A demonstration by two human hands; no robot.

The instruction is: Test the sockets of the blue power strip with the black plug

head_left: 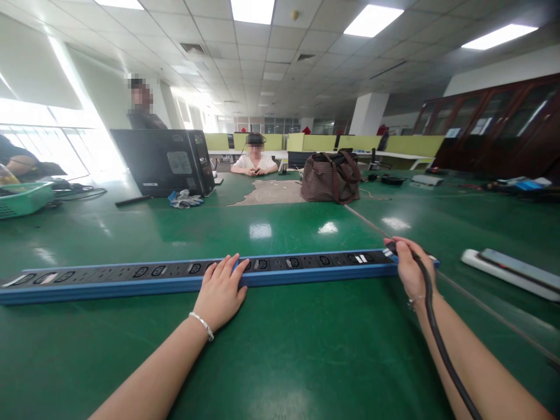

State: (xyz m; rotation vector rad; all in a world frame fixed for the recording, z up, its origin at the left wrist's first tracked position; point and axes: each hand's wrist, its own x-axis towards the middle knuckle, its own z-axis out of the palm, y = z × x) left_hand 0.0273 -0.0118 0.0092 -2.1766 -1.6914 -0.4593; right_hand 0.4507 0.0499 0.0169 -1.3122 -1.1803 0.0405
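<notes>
A long blue power strip point(301, 273) with a black socket face lies across the green table in front of me. My left hand point(222, 289) rests over its middle, fingers across the sockets and thumb at the near side, gripping it across its width. At the strip's right end, my right hand point(410, 265) is closed around the plug end point(391, 247) of a black power cord point(437, 344). The cord runs down along my right forearm. The plug's tip sits close to the strip's end; whether it touches a socket I cannot tell.
A white bar-shaped thing point(511, 274) lies to the right. Farther back are a brown bag point(330, 178), a black computer case point(164, 163), work gloves point(185, 199) and a green basket point(26, 201). A person point(255, 163) sits across the table; another point(144, 108) is behind the case.
</notes>
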